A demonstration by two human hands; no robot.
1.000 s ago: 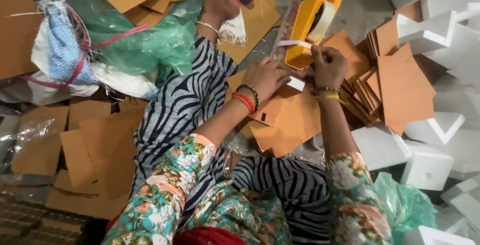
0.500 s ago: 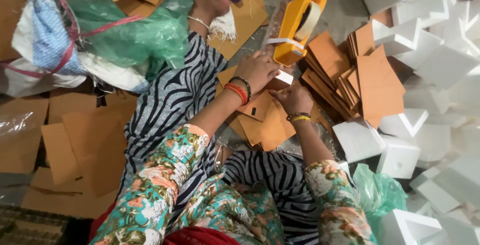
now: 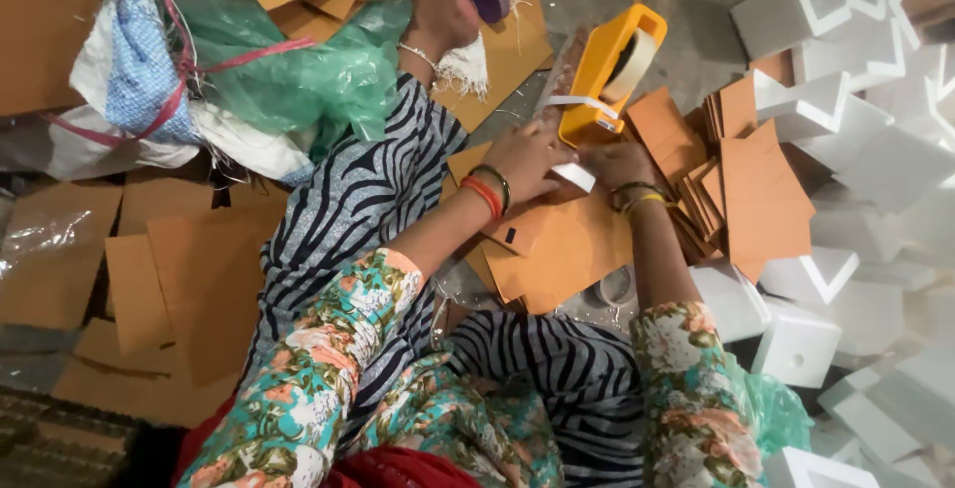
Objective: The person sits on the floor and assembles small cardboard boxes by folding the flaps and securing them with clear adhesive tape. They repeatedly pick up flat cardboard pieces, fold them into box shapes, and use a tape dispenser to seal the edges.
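Having been drawn closer since a moment ago, the small white piece (image 3: pixel 574 176) is pinched between left hand (image 3: pixel 527 158) and right hand (image 3: pixel 615 164), just below the yellow tape dispenser (image 3: pixel 609 72), over cardboard sheets (image 3: pixel 557 249).

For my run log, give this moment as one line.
left hand: on white foam piece | right hand: beside it | yellow tape dispenser: just beyond | cardboard sheets: underneath

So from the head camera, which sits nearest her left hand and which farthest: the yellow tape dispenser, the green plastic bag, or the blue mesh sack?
From the left hand:
1. Yellow tape dispenser, just above and to its right, nearly touching.
2. Green plastic bag, further off to the upper left.
3. Blue mesh sack, farthest, near the left edge.
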